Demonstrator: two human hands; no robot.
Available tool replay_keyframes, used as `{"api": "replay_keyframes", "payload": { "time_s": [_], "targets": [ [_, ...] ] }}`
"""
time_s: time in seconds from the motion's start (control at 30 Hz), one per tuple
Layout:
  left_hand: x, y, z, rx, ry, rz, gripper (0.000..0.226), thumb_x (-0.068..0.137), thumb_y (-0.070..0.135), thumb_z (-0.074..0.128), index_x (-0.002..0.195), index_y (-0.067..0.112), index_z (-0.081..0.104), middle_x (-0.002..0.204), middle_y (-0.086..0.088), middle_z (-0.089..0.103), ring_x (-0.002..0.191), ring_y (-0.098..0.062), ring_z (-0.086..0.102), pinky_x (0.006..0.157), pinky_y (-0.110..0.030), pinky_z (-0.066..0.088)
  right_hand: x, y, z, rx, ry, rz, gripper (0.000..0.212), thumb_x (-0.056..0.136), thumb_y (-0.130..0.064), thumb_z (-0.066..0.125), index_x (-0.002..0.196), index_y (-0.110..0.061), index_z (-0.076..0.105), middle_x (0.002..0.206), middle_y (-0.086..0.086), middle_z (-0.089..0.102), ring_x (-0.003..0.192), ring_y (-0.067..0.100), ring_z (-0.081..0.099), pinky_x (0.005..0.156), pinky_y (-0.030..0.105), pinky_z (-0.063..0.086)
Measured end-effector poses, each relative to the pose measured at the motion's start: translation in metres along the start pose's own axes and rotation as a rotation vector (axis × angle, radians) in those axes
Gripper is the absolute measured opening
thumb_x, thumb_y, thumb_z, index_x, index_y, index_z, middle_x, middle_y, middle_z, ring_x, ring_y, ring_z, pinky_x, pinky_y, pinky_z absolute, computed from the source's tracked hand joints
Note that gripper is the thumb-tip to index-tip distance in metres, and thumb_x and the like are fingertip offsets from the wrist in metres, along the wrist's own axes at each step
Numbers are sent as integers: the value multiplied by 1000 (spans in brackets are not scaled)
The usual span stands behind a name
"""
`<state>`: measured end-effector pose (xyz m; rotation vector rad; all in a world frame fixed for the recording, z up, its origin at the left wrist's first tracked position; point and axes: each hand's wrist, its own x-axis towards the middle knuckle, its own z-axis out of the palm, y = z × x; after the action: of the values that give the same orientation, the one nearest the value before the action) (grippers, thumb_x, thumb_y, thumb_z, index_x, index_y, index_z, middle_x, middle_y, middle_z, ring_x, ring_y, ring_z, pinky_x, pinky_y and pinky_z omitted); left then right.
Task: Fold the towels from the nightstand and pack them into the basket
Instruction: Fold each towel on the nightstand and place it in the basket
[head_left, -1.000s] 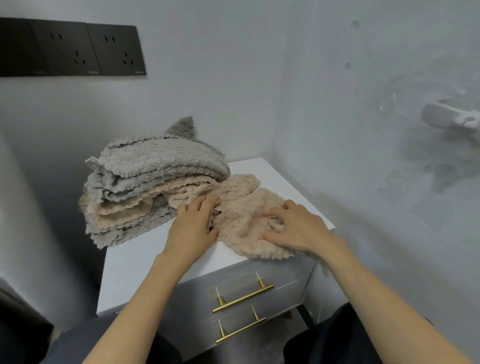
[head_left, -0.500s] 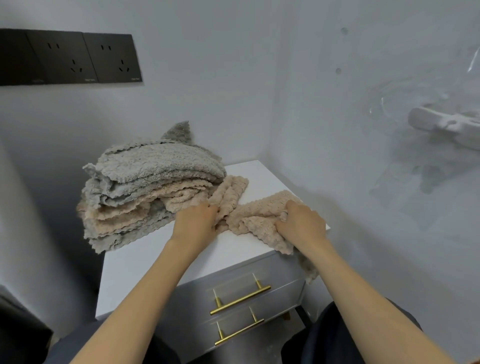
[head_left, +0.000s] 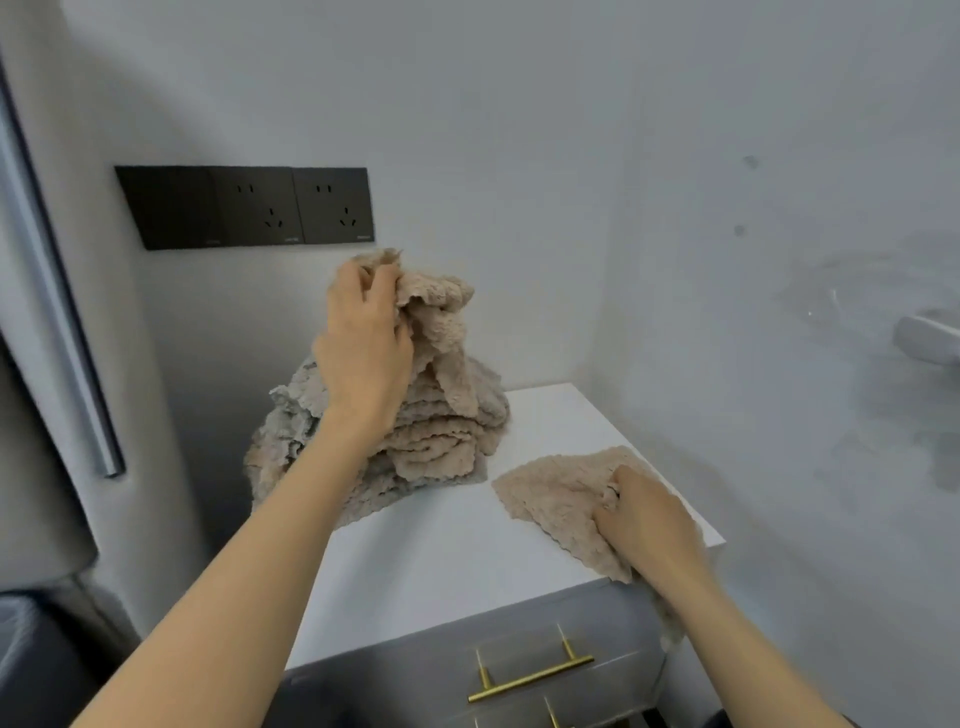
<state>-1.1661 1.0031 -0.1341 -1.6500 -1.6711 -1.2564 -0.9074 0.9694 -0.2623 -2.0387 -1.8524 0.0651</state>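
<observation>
Our left hand (head_left: 363, 343) has its fingers curled round a corner of a beige towel (head_left: 441, 322), held above the towel pile (head_left: 415, 447) at the back left of the white nightstand (head_left: 441, 561). Our right hand (head_left: 649, 525) pinches a second beige towel (head_left: 550, 488) lying flat at the nightstand's front right edge, apart from the pile

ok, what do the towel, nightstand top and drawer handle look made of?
Beige towel: likely microfibre fleece, nubby pile, scalloped edge. Nightstand top: smooth matte white, probably painted or laminated board. Drawer handle: gold sheen, brass-look metal, probably.
</observation>
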Motion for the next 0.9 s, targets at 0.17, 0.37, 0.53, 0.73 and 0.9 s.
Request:
{"api": "replay_keyframes", "payload": {
  "time_s": [0.17,0.37,0.53,0.73,0.9],
  "targets": [
    [4,-31,10,126,-218,-155,56,88,-2,47,140,15,37,135,-16,37,116,-33,43,72,-41,45,1,-14,9,101,-26,-72,13,84,-16,48,74,-15,41,69,0,52,63,16,48,53,30,32],
    [-10,-25,19,205,-484,-300,72,97,31,39,153,12,-4,158,-18,-9,143,-43,-14,115,-59,-3,7,-22,18,160,-38,-118,12,83,-20,51,75,-15,44,72,1,55,66,18,53,53,32,38],
    [-24,9,15,98,-295,28,56,97,22,37,149,9,22,159,-14,13,147,-32,0,119,-47,-4,8,-22,14,289,-21,-137,14,89,-28,51,78,-19,48,70,-3,58,64,15,54,53,30,38],
    [-72,47,24,-327,-431,193,36,95,11,44,128,18,55,132,2,52,122,-12,42,86,-28,45,3,-13,-8,403,-13,-7,21,83,-45,38,82,-29,51,76,-10,60,72,10,54,57,30,38],
    [-115,46,51,-272,-836,148,35,98,26,42,132,20,51,136,1,49,124,-15,44,96,-30,40,-6,0,-23,511,-145,57,66,88,-50,10,68,-33,70,70,-16,67,78,4,58,76,30,44]
  ]
}}
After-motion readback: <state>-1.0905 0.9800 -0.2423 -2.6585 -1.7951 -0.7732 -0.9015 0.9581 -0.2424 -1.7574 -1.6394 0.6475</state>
